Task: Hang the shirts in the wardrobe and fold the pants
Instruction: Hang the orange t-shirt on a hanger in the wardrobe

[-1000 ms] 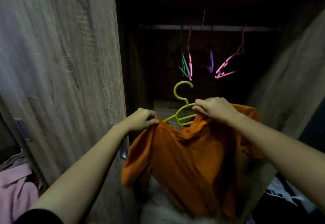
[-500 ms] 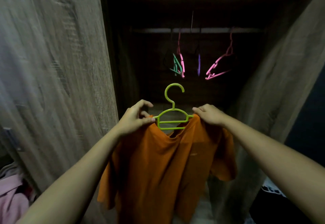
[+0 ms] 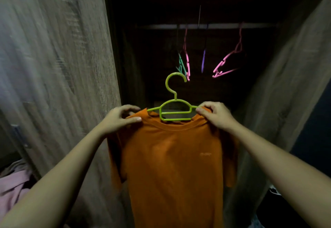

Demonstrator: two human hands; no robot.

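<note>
Both hands pinch the shirt on its hanger below the rail, spare hangers dangling, wardrobe bottom too dark to see.

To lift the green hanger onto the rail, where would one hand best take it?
Grip the green hanger at its neck, below the hook, coming from the person's side. The orange shirt covers both arms and the hook must stay free for the rail.
</note>
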